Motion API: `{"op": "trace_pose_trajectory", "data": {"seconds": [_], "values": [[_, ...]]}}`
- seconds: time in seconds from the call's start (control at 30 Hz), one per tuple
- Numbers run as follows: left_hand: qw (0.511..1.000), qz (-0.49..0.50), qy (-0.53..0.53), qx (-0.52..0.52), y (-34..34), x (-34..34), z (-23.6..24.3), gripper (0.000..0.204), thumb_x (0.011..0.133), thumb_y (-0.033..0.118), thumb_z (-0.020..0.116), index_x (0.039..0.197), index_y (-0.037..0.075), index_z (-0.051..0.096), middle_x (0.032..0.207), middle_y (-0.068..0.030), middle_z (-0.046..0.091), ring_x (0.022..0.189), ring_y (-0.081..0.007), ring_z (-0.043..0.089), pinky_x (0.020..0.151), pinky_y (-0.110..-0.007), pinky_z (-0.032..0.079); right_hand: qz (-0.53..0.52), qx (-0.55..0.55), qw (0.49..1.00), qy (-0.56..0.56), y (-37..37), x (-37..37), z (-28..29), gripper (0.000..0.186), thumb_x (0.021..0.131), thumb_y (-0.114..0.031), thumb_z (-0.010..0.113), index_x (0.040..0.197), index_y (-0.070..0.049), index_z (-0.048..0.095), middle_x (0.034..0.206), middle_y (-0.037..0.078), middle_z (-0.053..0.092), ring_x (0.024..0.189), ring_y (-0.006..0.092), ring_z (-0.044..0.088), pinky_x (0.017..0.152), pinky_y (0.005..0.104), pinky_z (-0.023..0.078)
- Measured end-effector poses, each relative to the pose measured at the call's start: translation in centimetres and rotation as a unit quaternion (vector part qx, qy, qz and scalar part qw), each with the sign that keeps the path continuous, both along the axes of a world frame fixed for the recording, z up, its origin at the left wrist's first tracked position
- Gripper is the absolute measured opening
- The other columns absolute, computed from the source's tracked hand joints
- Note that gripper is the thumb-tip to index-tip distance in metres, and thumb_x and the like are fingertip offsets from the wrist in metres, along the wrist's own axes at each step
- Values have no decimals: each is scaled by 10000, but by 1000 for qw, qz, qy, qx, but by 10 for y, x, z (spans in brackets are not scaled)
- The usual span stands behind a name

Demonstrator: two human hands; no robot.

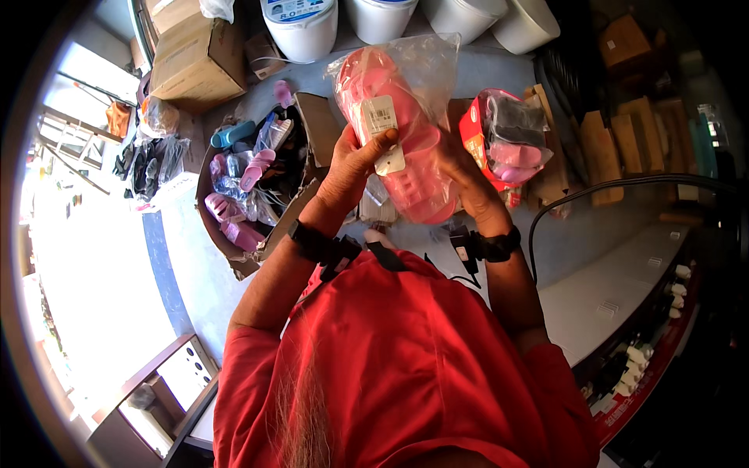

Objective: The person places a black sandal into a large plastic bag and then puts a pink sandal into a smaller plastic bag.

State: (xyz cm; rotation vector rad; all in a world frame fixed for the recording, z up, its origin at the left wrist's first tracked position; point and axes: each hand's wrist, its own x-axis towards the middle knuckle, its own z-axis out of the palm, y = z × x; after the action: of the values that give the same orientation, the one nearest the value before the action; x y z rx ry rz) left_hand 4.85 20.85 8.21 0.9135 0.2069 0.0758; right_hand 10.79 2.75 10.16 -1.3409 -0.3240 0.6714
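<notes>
A pair of pink slippers (417, 144) in a clear plastic bag (437, 66) is held up in front of me. My left hand (355, 160) grips its left side, thumb over a white tag (380, 115). On the other side my right hand (472, 183) is closed round the edge of the bag, its fingers partly hidden. Below and to the left, an open cardboard box (317, 129) holds several loose and bagged shoes, among them a pink clog (257, 168). A red box (473, 136) with bagged grey and pink footwear stands to the right.
White buckets (304, 35) line the far side, beside a closed carton (199, 66). Flattened cardboard (640, 136) leans at the right. A black cable (616, 184) curves across the right, above a white surface (624, 273). At lower left stands an open cabinet (144, 398).
</notes>
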Motion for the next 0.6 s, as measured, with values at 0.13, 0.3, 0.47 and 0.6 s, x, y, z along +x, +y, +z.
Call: {"op": "trace_pose_trajectory", "data": {"seconds": [0.13,0.3,0.47,0.6], "values": [[999,-30,16,1,-4,5,-1,573,795,331,721,1196,36,437,1052,-35,548,946,-121,545,802,-267,466,26,-38,998,-47,6,-10,12,589,815,-262,703,1278,-12,438,1195,59,526,1096,137,490,930,283,405],[992,-71,-4,103,-7,-2,-2,777,758,396,741,1280,17,307,1154,-72,468,1067,-159,461,926,-296,391,-40,-60,996,58,1,-23,-7,454,825,-220,690,1190,-10,519,1026,41,602,910,120,567,780,260,476],[972,-153,-15,177,10,-13,-5,755,785,337,730,1321,10,311,1144,-99,522,1068,-169,485,918,-301,392,-122,-61,991,-4,2,-45,-25,374,828,-203,676,1127,-16,552,888,18,605,761,69,561,624,222,471],[965,-178,22,193,38,-23,-18,689,867,276,642,1382,25,261,1128,-144,578,980,-204,587,813,-297,458,-218,-58,973,-51,-12,-59,-34,241,879,-217,608,1028,-28,593,715,-6,566,559,54,505,481,209,384]]}}
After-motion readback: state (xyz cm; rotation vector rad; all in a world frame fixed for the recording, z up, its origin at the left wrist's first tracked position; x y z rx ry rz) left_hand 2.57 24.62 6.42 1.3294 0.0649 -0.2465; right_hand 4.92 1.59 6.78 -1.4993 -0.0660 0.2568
